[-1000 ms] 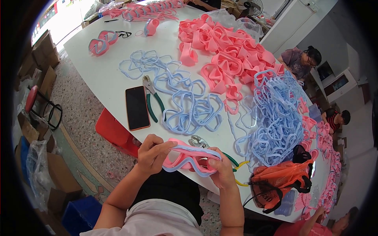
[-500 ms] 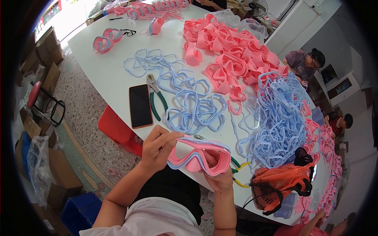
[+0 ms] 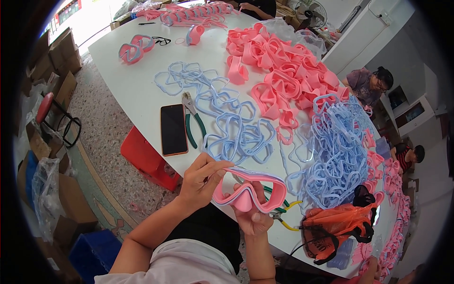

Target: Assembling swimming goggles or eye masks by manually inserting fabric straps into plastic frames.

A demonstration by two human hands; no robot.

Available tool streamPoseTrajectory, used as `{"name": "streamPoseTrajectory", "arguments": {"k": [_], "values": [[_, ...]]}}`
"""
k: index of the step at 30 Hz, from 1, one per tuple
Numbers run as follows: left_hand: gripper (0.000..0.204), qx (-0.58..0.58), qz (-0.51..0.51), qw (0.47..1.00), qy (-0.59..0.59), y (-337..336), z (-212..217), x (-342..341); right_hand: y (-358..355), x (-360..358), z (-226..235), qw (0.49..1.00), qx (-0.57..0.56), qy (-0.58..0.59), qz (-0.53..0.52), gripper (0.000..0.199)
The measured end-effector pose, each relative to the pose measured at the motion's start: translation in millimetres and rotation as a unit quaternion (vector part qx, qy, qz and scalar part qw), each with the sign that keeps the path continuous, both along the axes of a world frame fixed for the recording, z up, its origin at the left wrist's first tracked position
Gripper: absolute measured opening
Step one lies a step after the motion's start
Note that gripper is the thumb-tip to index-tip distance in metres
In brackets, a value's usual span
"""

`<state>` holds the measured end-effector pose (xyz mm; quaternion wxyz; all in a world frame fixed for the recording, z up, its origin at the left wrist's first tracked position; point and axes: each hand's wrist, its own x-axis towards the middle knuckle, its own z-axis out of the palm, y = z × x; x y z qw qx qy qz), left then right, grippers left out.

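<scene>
Above the table's near edge I hold a pink diving mask [image 3: 243,202] with a pale blue rim strip. My left hand [image 3: 202,182] pinches its upper left edge between thumb and fingers. Below it, my right hand [image 3: 254,218] grips the lower right edge beside the nose pocket, some fingers reaching through the eye opening. Just beyond the mask lies a loose heap of pale blue rim frames [image 3: 236,137]. Green-handled pliers [image 3: 194,120] and a black-screened phone [image 3: 173,129] are left of that heap. Another pair of pliers with yellow-and-green handles [image 3: 286,215] is partly hidden behind the mask and right hand.
A pile of pink mask skirts [image 3: 283,66] and a big blue tangle of frames [image 3: 336,151] cover the table's right half. An orange plastic bag [image 3: 331,227] sits near the right front edge. A red stool [image 3: 146,156] stands under the left edge. Several people are around the table.
The mask has shifted slightly right and turned, showing more of its inner side. My right-hand fingers have moved to its lower edge near the nose pocket. The left hand keeps its pinch.
</scene>
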<state>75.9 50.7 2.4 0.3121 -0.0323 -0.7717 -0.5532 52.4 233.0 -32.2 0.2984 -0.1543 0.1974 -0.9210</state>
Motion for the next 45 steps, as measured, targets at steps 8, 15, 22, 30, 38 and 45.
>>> {"name": "streamPoseTrajectory", "arguments": {"k": [8,15,22,30,38,45], "values": [[0.021,-0.008,-0.003,1.000,0.002,-8,1,6,13,3,11,0.999,0.048,-0.008,0.014,0.088],[0.021,-0.096,-0.016,0.995,0.008,-14,16,15,46,-38,72,0.621,0.540,0.529,-0.207,0.040],[0.021,-0.058,-0.082,0.986,-0.130,-14,43,12,44,-50,89,0.529,0.540,0.604,-0.251,0.033],[0.040,-0.107,-0.105,0.986,-0.070,-17,29,7,40,-49,96,0.618,0.543,0.525,-0.220,0.025],[0.100,-0.210,-0.208,0.954,0.057,-17,12,4,43,-49,99,0.614,0.572,0.514,-0.179,0.024],[0.094,-0.221,-0.146,0.959,0.101,-3,7,3,23,-55,99,0.418,0.516,0.710,-0.235,0.023]]}}
